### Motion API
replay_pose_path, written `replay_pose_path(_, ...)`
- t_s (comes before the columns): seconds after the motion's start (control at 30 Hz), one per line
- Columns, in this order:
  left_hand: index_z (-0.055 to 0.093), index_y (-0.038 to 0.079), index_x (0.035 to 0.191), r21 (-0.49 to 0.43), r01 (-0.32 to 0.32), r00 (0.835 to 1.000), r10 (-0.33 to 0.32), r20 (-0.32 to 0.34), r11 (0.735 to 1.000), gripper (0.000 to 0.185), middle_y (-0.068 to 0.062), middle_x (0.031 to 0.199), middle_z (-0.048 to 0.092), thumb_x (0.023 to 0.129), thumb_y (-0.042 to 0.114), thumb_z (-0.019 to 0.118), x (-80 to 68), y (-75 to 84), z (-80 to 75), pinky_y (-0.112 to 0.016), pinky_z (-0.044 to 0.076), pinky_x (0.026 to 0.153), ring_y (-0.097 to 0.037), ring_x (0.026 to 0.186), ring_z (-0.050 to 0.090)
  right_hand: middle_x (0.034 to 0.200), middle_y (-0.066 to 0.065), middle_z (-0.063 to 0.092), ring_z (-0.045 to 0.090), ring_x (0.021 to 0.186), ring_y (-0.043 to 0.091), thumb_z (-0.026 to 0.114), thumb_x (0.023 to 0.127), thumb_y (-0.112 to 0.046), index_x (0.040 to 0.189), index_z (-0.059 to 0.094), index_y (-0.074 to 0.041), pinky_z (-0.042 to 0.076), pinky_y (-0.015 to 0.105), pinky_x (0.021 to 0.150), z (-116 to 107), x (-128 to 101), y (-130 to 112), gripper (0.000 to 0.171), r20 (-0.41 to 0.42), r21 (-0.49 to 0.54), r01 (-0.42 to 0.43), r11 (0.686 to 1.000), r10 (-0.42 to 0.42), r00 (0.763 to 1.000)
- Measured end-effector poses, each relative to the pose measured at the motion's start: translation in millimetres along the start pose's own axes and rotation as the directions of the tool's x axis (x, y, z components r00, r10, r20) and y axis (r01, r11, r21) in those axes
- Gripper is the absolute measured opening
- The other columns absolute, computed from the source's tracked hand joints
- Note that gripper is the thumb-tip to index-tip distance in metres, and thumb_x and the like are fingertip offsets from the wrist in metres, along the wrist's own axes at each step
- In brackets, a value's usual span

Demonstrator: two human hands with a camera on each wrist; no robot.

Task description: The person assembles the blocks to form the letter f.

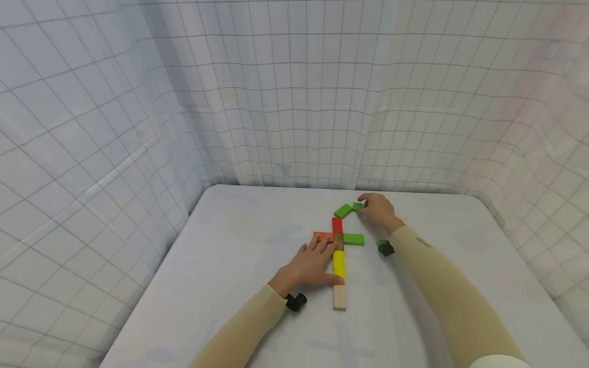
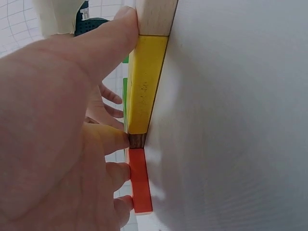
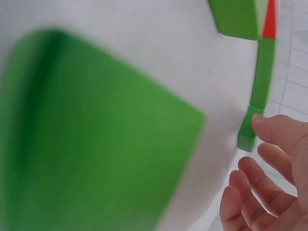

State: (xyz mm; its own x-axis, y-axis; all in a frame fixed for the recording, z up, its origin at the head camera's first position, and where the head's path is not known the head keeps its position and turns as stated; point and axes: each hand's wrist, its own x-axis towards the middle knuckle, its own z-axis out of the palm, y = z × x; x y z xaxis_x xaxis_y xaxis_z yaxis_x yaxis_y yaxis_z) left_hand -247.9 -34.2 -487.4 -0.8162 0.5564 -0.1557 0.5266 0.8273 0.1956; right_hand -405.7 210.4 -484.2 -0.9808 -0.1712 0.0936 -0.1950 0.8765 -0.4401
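the left hand lies flat, fingers straight, on the yellow block and orange block. the right hand touches a small green block with loosely bent fingertips, gripping nothing.

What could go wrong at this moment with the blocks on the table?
1. The right hand touches the small green block at its end; a push there might knock the slanted green block out of line.
2. The left hand lies flat against the yellow block and orange block; if it slides, the column could shift.
3. The green block beside the right forearm may get swept by the sleeve.
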Motion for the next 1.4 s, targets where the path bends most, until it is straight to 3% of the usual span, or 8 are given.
replay_pose_path(0.23, 0.010, 0.022, 0.147, 0.001, 0.006, 1.000, -0.006, 0.006, 1.000, 0.104, -0.004, 0.152, 0.001, 0.068, 0.082, 0.039, 4.0, -5.2, 1.0, -0.056, 0.014, 0.103, -0.029, 0.137, -0.002, 0.094, 0.006, 0.060, 0.054, 0.073, 0.021, 0.069, 0.078, -0.029, 0.118, 0.060, -0.015, 0.044, 0.032, 0.055, -19, -4, -8, 0.043, -0.011, -0.021, 0.040, 0.999, -0.041, 0.999)
replay_pose_path(0.43, 0.010, 0.021, 0.147, -0.008, 0.007, 1.000, -0.007, 0.013, 1.000, 0.104, -0.004, 0.152, 0.000, 0.068, 0.081, 0.041, 3.3, -6.0, -1.4, -0.055, 0.012, 0.104, -0.029, 0.137, -0.003, 0.098, 0.010, 0.060, 0.053, 0.076, 0.022, 0.070, 0.077, -0.029, 0.117, 0.061, -0.013, 0.044, 0.033, 0.056, -32, -17, -15, 0.043, -0.017, 0.001, 0.078, 0.997, -0.078, 0.997)
replay_pose_path(0.77, 0.013, 0.020, 0.147, 0.003, -0.006, 1.000, 0.006, -0.003, 1.000, 0.103, -0.007, 0.152, 0.002, 0.069, 0.079, 0.043, 1.6, -9.6, -2.6, -0.055, 0.013, 0.103, -0.030, 0.137, 0.001, 0.098, 0.005, 0.060, 0.054, 0.083, 0.020, 0.070, 0.078, -0.034, 0.117, 0.062, -0.016, 0.045, 0.035, 0.065, -32, -42, -13, 0.043, -0.006, 0.014, 0.121, 0.993, -0.121, 0.993)
replay_pose_path(1.03, 0.014, 0.022, 0.147, 0.004, -0.021, 1.000, 0.021, -0.015, 1.000, 0.101, -0.007, 0.152, 0.003, 0.069, 0.080, 0.041, 0.4, -8.1, -2.3, -0.056, 0.014, 0.103, -0.030, 0.137, 0.002, 0.102, 0.008, 0.061, 0.055, 0.084, 0.020, 0.070, 0.078, -0.033, 0.115, 0.063, -0.016, 0.045, 0.037, 0.070, -33, -67, -6, 0.041, 0.011, 0.035, 0.132, 0.991, -0.132, 0.991)
replay_pose_path(1.4, 0.011, 0.023, 0.147, -0.010, -0.038, 0.999, 0.038, -0.010, 0.999, 0.101, -0.006, 0.152, 0.001, 0.069, 0.079, 0.043, 4.4, -2.4, 4.6, -0.056, 0.013, 0.103, -0.030, 0.137, 0.000, 0.103, 0.008, 0.060, 0.055, 0.087, 0.021, 0.073, 0.076, -0.031, 0.111, 0.065, -0.015, 0.045, 0.038, 0.068, -31, -108, 12, 0.039, 0.036, 0.069, 0.100, 0.993, -0.103, 0.994)
